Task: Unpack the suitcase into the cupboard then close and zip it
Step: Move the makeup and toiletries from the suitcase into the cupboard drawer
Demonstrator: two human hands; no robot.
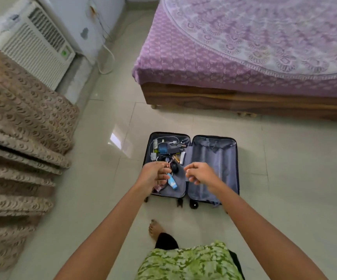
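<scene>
your left hand (153,174) is curled on small items, exact grip unclear, over the suitcase (191,166) open flat on the floor. left half still cluttered, right half bare. right hand (201,175) loosely curled, holding nothing. unpacking unfinished, zipping left.

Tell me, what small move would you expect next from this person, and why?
Probably the left hand closes on one of the small items beneath it, perhaps the blue tube, and lifts it out. The suitcase lies open on the floor, its left half still full of cables and bits, its right half bare. The right hand hovers loosely curled and seems to hold nothing.
</scene>
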